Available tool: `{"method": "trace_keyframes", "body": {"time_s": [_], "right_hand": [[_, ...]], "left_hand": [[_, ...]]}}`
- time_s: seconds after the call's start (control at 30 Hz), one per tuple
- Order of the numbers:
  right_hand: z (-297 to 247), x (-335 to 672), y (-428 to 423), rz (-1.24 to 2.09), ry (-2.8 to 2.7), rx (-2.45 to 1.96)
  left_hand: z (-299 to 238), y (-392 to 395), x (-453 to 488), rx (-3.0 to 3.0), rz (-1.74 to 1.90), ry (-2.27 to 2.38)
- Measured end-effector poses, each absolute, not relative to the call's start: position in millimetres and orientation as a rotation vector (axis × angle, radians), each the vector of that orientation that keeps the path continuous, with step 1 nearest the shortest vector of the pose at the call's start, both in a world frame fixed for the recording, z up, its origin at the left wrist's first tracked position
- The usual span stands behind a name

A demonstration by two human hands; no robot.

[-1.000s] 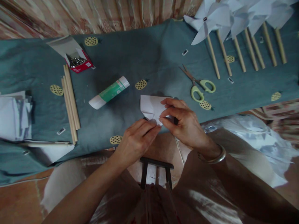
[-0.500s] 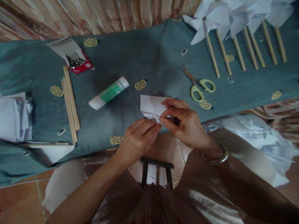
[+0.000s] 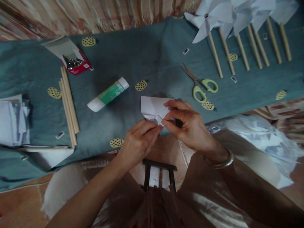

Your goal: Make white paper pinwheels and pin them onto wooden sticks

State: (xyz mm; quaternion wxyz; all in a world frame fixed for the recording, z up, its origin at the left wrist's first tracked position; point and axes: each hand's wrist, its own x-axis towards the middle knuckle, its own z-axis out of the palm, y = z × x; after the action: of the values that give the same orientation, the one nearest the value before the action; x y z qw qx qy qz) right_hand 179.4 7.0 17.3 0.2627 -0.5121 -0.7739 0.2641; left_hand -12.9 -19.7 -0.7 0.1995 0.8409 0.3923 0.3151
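Cloth (image 3: 147,57): teal, pineapple print, spread over the table.
Pinwheels (image 3: 209,15): white, on sticks, in a row at far right.
Paper stack (image 3: 11,122): at the left edge.
Loose sticks (image 3: 67,101): bundled, right of the stack.
Right hand (image 3: 190,126): thumb and forefinger pinched on the folded paper.
Left hand (image 3: 139,142): fingertips closed on the same paper's near corner, meeting the right fingertips.
Folded paper (image 3: 152,107): white, on the cloth, centre, near edge.
Glue stick (image 3: 108,94): lying left of the paper, apart.
Scissors (image 3: 200,85): right of the paper, farther back.
Pin box (image 3: 74,61): red, open, far left.

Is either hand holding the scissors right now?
No, the scissors lie loose on the cloth, while the left hand and right hand both pinch the white paper.
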Motion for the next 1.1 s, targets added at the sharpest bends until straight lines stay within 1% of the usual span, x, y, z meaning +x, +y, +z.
{"method": "trace_keyframes", "body": {"time_s": [0.67, 1.1], "right_hand": [[15.2, 180.6, 4.5, 0.596, -2.136, -1.354], [8.4, 181.3, -1.1, 0.535, -2.249, -1.243]], "left_hand": [[1.6, -18.5, -10.8, 2.253, 0.844, 1.117], [1.3, -17.8, -11.3, 2.238, 0.833, 1.106]]}}
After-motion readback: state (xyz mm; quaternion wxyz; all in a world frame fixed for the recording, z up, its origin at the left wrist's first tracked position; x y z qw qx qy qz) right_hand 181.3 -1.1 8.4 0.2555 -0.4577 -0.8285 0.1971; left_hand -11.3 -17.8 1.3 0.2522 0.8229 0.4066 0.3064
